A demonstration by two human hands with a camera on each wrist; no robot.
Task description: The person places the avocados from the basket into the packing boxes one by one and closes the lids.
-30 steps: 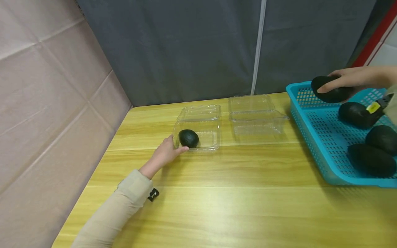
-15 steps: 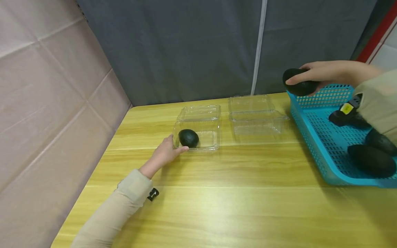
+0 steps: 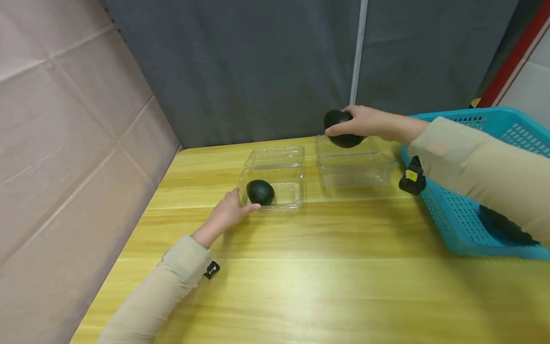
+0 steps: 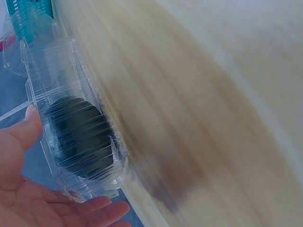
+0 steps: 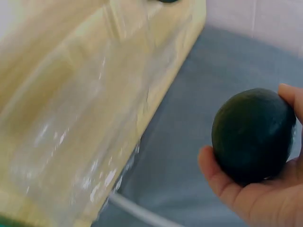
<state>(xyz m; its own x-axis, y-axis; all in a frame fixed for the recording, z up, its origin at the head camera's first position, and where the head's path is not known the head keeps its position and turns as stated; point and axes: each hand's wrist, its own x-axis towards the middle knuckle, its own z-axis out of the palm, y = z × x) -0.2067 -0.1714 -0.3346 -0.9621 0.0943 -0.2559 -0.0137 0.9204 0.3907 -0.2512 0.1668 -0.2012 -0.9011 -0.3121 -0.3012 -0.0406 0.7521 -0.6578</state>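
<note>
A dark green avocado (image 3: 345, 138) is held in my right hand (image 3: 365, 123), thumb on the near side, above the lid of the right clear plastic container (image 3: 356, 174). The right wrist view shows that avocado (image 5: 253, 137) between the thumb and fingers. My left hand (image 3: 227, 210) rests at the near left corner of the left clear plastic container (image 3: 288, 193), fingers fairly straight. Inside it, on the left, lies another avocado (image 3: 260, 192). The left wrist view shows the thumb (image 4: 31, 125) touching this container's rim and the avocado (image 4: 80, 137) through its ribbed wall.
A blue plastic basket (image 3: 447, 224) stands on the right, partly covered by my right sleeve, with an avocado (image 3: 502, 224) showing inside. Behind the wooden table (image 3: 301, 277) hangs a grey curtain (image 3: 258, 71). A pale wall covering (image 3: 77, 167) runs along the left.
My right hand has carried the avocado left, out from over the blue basket to above the right container. The left hand and both containers stay in place.
</note>
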